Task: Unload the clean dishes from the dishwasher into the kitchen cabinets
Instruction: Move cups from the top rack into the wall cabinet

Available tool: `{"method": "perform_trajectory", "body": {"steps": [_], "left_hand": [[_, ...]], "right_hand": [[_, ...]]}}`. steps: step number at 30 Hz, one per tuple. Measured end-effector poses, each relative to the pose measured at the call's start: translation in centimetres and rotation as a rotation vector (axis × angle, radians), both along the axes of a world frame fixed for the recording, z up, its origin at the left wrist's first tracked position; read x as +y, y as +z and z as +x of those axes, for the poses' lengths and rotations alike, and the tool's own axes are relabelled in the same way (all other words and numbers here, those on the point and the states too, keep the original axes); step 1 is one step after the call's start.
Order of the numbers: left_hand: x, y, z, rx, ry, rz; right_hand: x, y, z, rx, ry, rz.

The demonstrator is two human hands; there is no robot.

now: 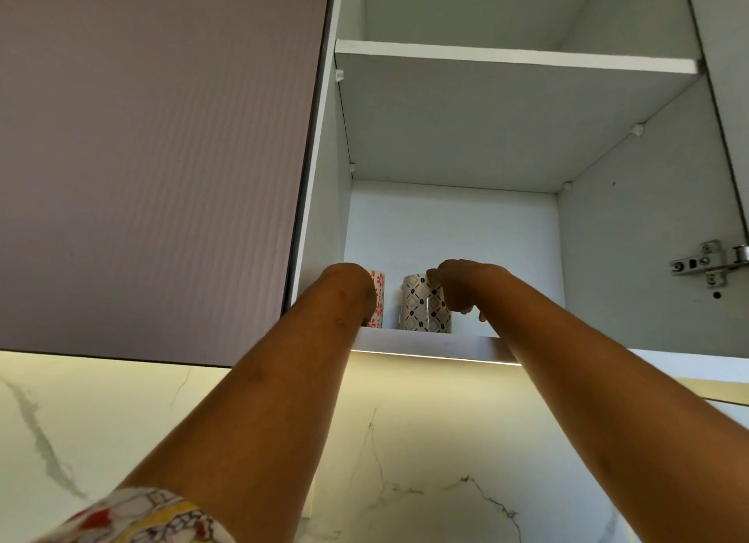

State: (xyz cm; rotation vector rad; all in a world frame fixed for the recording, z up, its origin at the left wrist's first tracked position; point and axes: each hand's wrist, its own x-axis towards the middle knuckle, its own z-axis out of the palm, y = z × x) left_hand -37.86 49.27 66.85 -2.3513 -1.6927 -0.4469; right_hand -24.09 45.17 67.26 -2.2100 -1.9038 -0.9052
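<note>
Two mugs stand on the bottom shelf [425, 342] of an open white wall cabinet. The left mug [379, 299] is white with red flowers. My left hand [350, 285] reaches in right in front of it, and its fingers are hidden behind my wrist. The other mug [415, 303] is cream with a black diamond pattern. My right hand [460, 285] is against its right side and top edge, fingers curled, and appears to grip it. Part of that mug is covered by the hand.
The cabinet's upper shelf [514, 62] looks bare from below. A closed mauve cabinet door [154, 157] fills the left. A metal hinge [705, 263] sits on the right wall. Marble backsplash [405, 441] lies below the lit underside.
</note>
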Motion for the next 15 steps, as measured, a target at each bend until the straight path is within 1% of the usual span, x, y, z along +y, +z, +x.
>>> {"method": "perform_trajectory", "body": {"steps": [1, 3, 5, 11, 13, 15], "left_hand": [[0.5, -0.5, -0.1, -0.050, 0.062, -0.036], [0.8, -0.5, -0.3, -0.100, 0.117, -0.108], [0.7, -0.6, -0.1, -0.142, 0.098, -0.125], [2.4, -0.9, -0.5, -0.152, 0.074, -0.072], [2.7, -1.0, -0.6, -0.131, 0.044, -0.027], [1.8, -0.9, -0.7, -0.154, -0.023, 0.045]], "right_hand": [[0.1, 0.0, 0.1, 0.002, 0.005, -0.006], [0.5, -0.2, 0.4, 0.028, 0.014, -0.026], [1.0, -0.2, 0.6, 0.044, 0.028, -0.042], [2.2, -0.8, 1.1, 0.047, 0.060, -0.031], [1.7, -0.9, 1.0, 0.072, 0.104, -0.012], [0.7, -1.0, 0.9, 0.106, 0.148, 0.024]]}}
